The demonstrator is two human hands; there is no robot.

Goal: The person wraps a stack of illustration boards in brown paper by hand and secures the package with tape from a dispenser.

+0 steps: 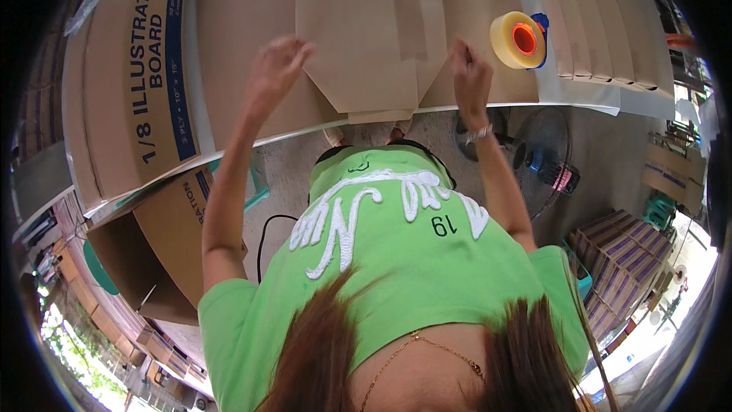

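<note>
A brown paper bag with slanted lower corners (354, 30) lies on the table in front of me, its folded bottom edge near the table's front. My left hand (280, 69) is at the bag's left side, slightly blurred, its fingers curled and pressed together. On the opposite side, my right hand (471, 80) is closed beside the right slanted corner. I cannot make out whether either hand pinches the paper. A roll of clear tape with an orange core (507, 40), on a blue dispenser, rests to the right of my right hand.
Stacked brown paper bags (591, 15) sit at the far right of the table. A cardboard box (126, 84) stands at the left, with an open carton (164, 252) below it. A fan (545, 152) stands on the floor under the table's right edge.
</note>
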